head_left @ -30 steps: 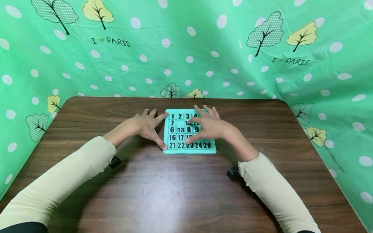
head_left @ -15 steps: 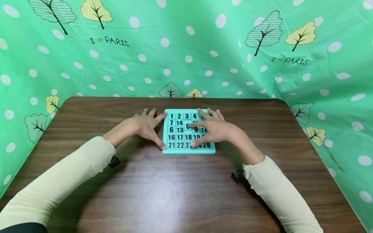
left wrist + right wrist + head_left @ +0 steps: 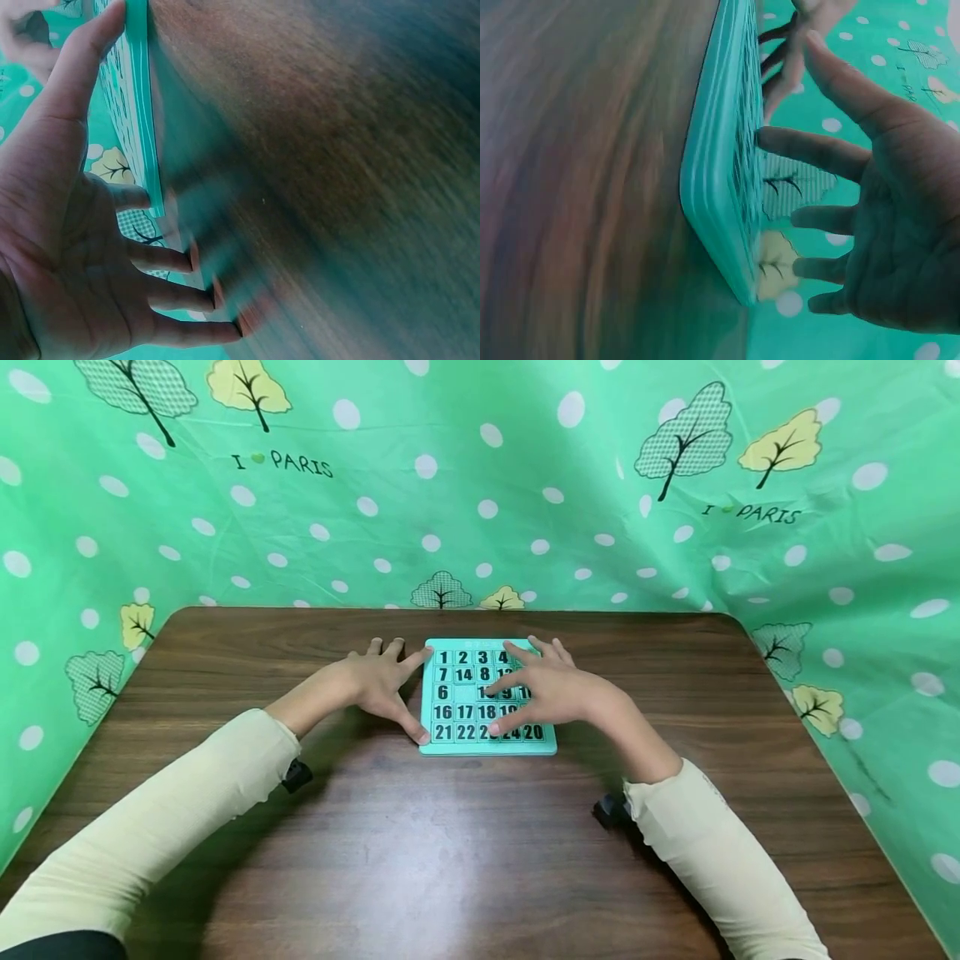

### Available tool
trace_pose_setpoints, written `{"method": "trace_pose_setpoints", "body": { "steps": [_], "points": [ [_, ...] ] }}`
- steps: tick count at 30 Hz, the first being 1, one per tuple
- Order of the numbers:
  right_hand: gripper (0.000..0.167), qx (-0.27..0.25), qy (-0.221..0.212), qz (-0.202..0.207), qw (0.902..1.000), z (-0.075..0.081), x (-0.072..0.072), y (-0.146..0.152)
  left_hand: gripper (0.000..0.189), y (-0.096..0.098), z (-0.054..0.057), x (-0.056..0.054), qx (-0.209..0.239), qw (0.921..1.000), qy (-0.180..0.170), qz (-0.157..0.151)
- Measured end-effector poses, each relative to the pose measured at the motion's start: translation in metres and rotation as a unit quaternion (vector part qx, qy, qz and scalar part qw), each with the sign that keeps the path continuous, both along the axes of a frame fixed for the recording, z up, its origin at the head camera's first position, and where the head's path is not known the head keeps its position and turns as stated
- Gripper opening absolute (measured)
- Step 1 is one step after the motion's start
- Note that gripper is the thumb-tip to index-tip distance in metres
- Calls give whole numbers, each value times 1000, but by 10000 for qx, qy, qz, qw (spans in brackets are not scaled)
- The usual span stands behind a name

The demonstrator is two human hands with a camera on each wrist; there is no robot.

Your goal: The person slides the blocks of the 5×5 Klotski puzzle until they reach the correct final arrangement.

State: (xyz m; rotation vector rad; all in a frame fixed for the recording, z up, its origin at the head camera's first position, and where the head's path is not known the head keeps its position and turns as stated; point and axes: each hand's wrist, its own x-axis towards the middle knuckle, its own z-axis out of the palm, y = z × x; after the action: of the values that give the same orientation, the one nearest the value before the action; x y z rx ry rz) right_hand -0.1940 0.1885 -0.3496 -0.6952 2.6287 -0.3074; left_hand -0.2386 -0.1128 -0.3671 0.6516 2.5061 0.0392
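Observation:
A turquoise number slide puzzle [image 3: 487,748] lies flat on the table, its tiles bearing black numerals. My left hand [image 3: 373,687] is at its left side, fingers spread, thumb and index finger touching the edge near the two left corners. Over the right half hovers my right hand [image 3: 558,692], its extended index fingertip on a tile in the third row. An open slot sits left of that tile, between it and the 6. In the right wrist view the index finger [image 3: 810,150] meets the puzzle's face, while the other fingers stay off it. Some right-hand tiles are hidden.
The brown wooden table [image 3: 420,860] extends around the puzzle on all sides. Behind it hangs a green cloth [image 3: 480,468] with white dots and printed trees. Dark devices [image 3: 611,811] are worn at both wrists.
Under my right index finger, the 14 tile has slid left, the 8 tile up into the second row, then the 13 tile right, shifting the open slot. My left hand has stayed put.

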Motion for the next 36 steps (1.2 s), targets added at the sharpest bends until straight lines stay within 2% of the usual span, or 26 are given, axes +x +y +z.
{"method": "trace_pose_setpoints", "body": {
  "steps": [4,7,11,13,16,19,24,27,31,36],
  "points": [
    [73,-150,55,69,9998,-4,-7,-10,153,2,2,0,-32,10000,4,23],
    [79,-123,-96,184,9997,-6,-9,-18,152,3,1,-1,-45,10000,-18,22],
    [69,-151,-319,272,9990,-3,-9,-23,152,5,1,-1,-53,10000,-42,-1],
    [69,-202,-232,280,9991,-2,-9,-27,152,5,2,-1,-71,10000,-61,-5],
    [79,-181,-32,283,9994,-4,-12,-34,151,5,3,-1,-105,9999,-72,-22],
    [88,-11,-77,289,9996,-6,-15,-39,151,4,2,-1,-127,9999,-65,-36],
    [81,242,-30,23,9997,0,-14,-30,152,0,2,0,-74,9999,-71,-8],
    [80,124,-31,172,9998,1,-9,-27,154,1,3,0,-72,9999,-70,7],
    [85,116,-193,496,9985,-5,-8,-39,160,1,1,-1,-114,9999,-65,-12],
    [91,385,0,164,9991,-7,-15,-42,162,3,4,0,-99,9999,-106,-34]
  ]
}}
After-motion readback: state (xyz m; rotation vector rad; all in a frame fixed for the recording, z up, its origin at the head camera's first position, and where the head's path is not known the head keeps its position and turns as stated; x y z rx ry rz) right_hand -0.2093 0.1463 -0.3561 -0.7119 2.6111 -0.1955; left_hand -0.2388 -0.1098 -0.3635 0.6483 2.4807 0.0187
